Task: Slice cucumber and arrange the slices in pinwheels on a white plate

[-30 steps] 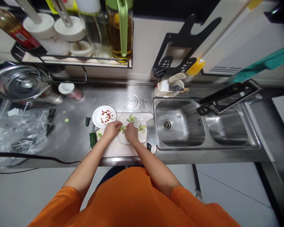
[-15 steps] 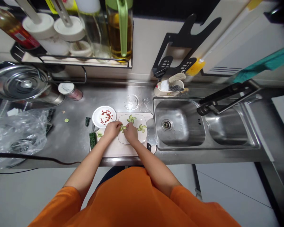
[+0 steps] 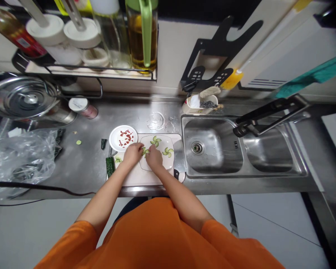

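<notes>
On the square white plate (image 3: 165,161) lie cucumber slices (image 3: 156,141) fanned into pinwheels, one at the back and another at the right. A third cluster of cucumber slices (image 3: 145,151) sits on the plate's left side, between my hands. My left hand (image 3: 133,154) reaches over the plate's left edge, thumb and fingers pinched on a slice there. My right hand (image 3: 154,158) is closed in a pinch on the same cluster from the right; its fingertips are partly hidden. Beneath the plate is a pale cutting board (image 3: 142,180). A cut cucumber piece (image 3: 110,166) rests left of my left wrist.
A round white plate (image 3: 115,139) holds small red bits. A knife (image 3: 179,157) lies along the board's right side, beside the sink (image 3: 212,149). Plastic bags (image 3: 30,157), a lidded pot (image 3: 28,99) and a jar (image 3: 84,107) stand left. A seasoning rack (image 3: 100,73) hangs above.
My hands have barely moved, with only a slight shift of the right hand's fingers over the left cluster. The plates and other things stay in place.
</notes>
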### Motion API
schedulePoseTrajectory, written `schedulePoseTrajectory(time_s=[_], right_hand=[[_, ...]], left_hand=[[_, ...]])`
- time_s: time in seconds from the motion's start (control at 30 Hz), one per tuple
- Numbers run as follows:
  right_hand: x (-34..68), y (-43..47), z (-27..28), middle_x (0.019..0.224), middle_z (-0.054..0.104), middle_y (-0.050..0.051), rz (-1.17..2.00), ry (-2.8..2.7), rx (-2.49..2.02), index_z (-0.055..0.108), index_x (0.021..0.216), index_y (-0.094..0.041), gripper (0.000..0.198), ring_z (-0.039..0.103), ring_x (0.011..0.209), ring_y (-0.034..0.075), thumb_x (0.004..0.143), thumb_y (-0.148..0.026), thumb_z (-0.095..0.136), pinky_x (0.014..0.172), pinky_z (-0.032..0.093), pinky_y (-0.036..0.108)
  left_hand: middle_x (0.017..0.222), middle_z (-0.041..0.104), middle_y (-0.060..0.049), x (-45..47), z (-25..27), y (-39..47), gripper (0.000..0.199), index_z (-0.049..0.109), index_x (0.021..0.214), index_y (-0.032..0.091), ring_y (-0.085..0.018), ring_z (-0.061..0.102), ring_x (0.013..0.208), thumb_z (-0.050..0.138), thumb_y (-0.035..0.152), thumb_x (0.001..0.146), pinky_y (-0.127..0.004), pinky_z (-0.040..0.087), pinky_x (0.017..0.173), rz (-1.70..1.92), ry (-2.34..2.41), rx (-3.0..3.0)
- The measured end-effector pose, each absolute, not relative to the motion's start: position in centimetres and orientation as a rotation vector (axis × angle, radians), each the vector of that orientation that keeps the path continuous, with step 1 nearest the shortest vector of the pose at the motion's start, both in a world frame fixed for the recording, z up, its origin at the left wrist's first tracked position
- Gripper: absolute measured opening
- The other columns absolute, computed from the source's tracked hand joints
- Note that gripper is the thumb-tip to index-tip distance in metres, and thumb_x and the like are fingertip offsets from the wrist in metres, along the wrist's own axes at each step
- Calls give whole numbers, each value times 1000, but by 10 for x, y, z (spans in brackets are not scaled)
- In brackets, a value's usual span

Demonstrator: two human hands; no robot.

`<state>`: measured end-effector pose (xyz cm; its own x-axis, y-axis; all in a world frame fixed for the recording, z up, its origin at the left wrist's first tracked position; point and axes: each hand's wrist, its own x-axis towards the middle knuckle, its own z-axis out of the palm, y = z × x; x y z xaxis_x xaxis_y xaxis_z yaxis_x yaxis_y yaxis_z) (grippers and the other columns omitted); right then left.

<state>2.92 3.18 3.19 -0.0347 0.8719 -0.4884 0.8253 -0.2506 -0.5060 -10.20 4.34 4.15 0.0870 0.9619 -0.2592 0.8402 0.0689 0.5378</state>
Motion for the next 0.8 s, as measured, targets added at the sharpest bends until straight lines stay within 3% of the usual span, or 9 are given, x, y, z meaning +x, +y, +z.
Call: schedulePoseTrajectory(time_s=[0.33,0.8], right_hand=[[29,31,26,91,66,7,1098,-1964,-2115,55,101,-22,19,59,85,23,84,-18,49,64,37,28],[33,31,39,90,66,6,1101,-1952,-2074,57,101,-20,19,59,85,22,84,-17,50,66,37,27]], left_hand=[[85,68,-7,-103,41,43,24,70,83,19,-20,59,84,48,15,75,-30,44,77,257,1691,1883],[88,70,-7,-106,38,43,24,72,85,19,-21,61,87,49,16,76,-31,45,81,326,1678,1868]])
